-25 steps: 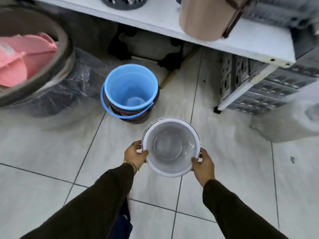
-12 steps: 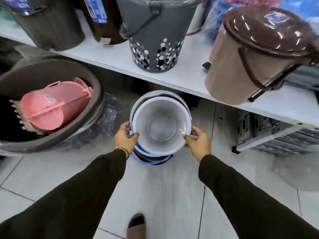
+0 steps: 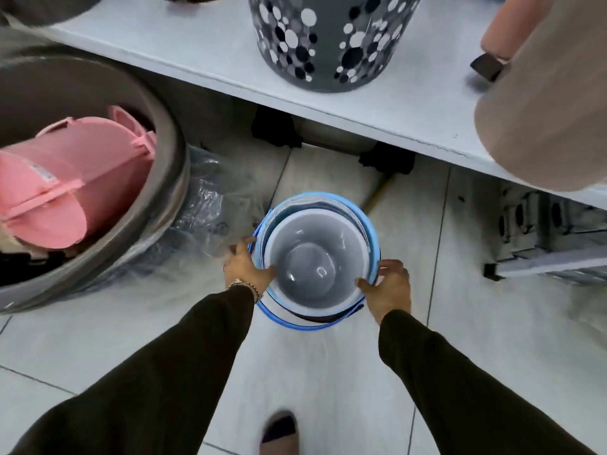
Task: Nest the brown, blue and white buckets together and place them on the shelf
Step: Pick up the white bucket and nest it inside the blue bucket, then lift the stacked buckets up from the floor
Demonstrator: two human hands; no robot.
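Note:
The white bucket (image 3: 313,257) sits inside the blue bucket (image 3: 368,221) on the tiled floor. Only a dark sliver of the brown bucket (image 3: 315,319) shows under the blue rim. The blue handle (image 3: 295,325) hangs down at the near side. My left hand (image 3: 244,264) grips the rims on the left, thumb over the white bucket's edge. My right hand (image 3: 387,285) grips the rims on the right. The white shelf (image 3: 197,50) runs across above the stack.
On the shelf stand a grey bin with round holes (image 3: 328,41) and a beige bin (image 3: 551,103). At left a big grey tub (image 3: 157,165) holds a pink bin (image 3: 65,178). A grey crate (image 3: 551,238) stands under the shelf at right. My foot (image 3: 279,431) is below.
The white bucket moved from in front of the blue one to above it and now sits down inside it. Both hands went forward and lower with it.

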